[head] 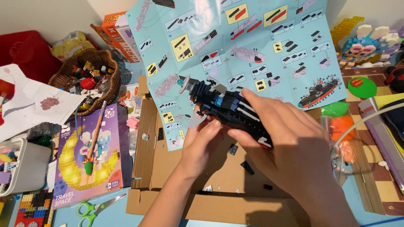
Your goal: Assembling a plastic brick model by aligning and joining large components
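A dark blue and black brick-built ship model (pixel 229 107) with grey and light blue parts is held over a flat brown cardboard box (pixel 160 155). My left hand (pixel 201 141) supports it from below, fingers against its underside. My right hand (pixel 282 138) lies over its right end, fingers wrapped along the hull. Behind the model stands a light blue fold-out instruction sheet (pixel 235 50) showing building steps. Small loose black pieces (pixel 247 167) lie on the cardboard under my hands.
A wicker basket (pixel 110 63) of mixed bricks sits at the left, beside a purple toy box (pixel 90 155) with a pencil (pixel 94 138) on it. Green scissors (pixel 90 209) lie at the lower left. Orange and green clay lumps (pixel 341 122) and a pastel brick model (pixel 370 44) are at the right.
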